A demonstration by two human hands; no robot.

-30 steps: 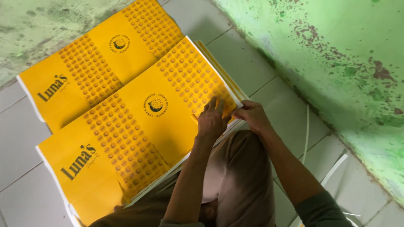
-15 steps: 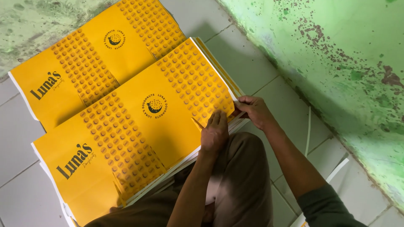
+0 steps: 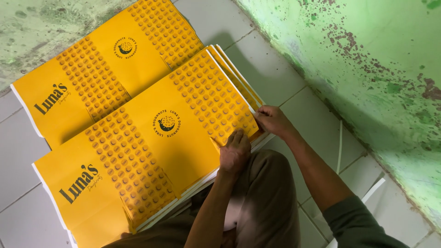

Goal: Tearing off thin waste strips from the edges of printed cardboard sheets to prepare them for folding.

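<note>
We're mid-separation: left hand flat, pressing the stacked yellow printed cardboard sheets; right hand pinching the top sheet's corner. Next probably needs a clean single-sheet peel.

The left hand lies flat, palm down, with its fingers close together and pointing away from the body. The bare left arm runs straight up from the bottom of the view. The right hand sits just beside it, a little farther out, with its fingers curled in and pinching. The right arm is bent and wears a dark green sleeve near the elbow.
</note>
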